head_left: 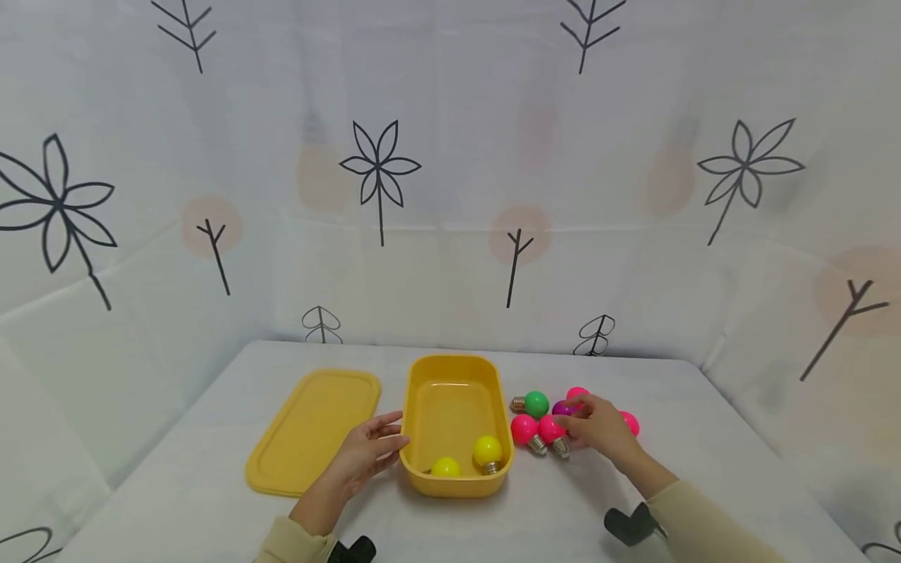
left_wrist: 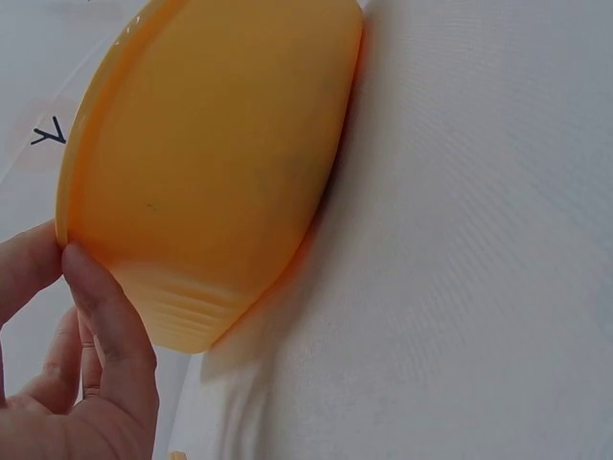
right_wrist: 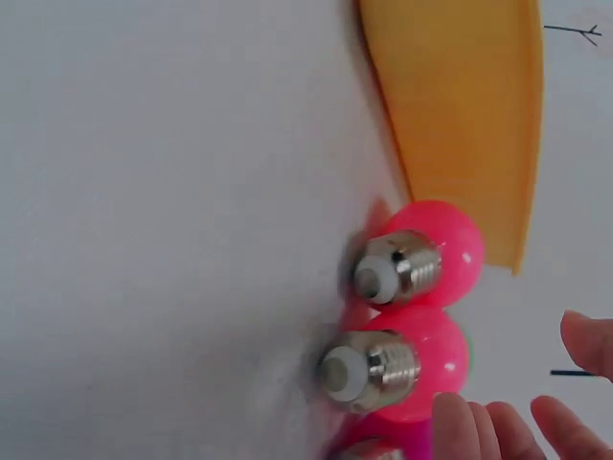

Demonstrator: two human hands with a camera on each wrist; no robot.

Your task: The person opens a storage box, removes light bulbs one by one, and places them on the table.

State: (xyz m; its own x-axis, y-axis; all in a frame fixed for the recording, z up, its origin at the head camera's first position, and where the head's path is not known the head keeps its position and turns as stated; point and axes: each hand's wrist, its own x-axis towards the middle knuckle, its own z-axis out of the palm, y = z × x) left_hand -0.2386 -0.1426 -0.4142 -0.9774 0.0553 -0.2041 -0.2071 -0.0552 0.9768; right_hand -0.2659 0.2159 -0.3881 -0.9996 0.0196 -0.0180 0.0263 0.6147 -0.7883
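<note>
On the yellow box (head_left: 450, 407) and pink bulbs (head_left: 536, 430), no legible writing.

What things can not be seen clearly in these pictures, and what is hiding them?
- Purple bulb, head view: mostly covered by the right hand, so contact is unclear.
- Far-right pink bulb, head view: half behind that hand.
- Yellow box, left wrist view: only the outer wall shows; the inside is hidden.
- Lowest pink bulb, right wrist view: cut off by the bottom edge.
- Left hand, left wrist view: cut by the frame's corner.

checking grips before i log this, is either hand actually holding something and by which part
The left hand steadies the yellow box by its left wall. The right hand touches a pink bulb; a closed grip cannot be told.
</note>
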